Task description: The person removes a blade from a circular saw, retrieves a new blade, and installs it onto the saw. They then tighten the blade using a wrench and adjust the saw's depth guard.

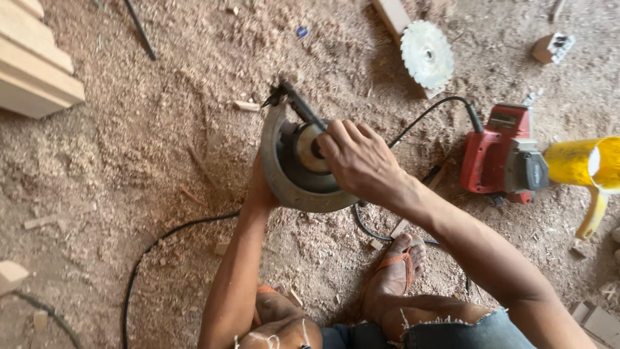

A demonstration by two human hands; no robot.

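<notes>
A circular saw with a grey round blade guard [284, 181] is held up above the sawdust floor, its blade side facing me. My left hand [260, 187] grips the saw from underneath on its left side, mostly hidden behind the guard. My right hand [358, 158] rests on the saw's centre, fingertips on the round metal flange [309, 150] at the arbor. A dark lever or wrench [298, 106] sticks up from the hub toward the upper left. A loose toothed saw blade [426, 55] lies on the ground beyond.
A red power tool [500, 152] with a black cord [426, 116] sits at right beside a yellow jug [584, 165]. Stacked wooden boards [35, 64] lie at upper left. Another black cable [168, 236] curves over the sawdust. My sandalled foot [394, 274] is below the saw.
</notes>
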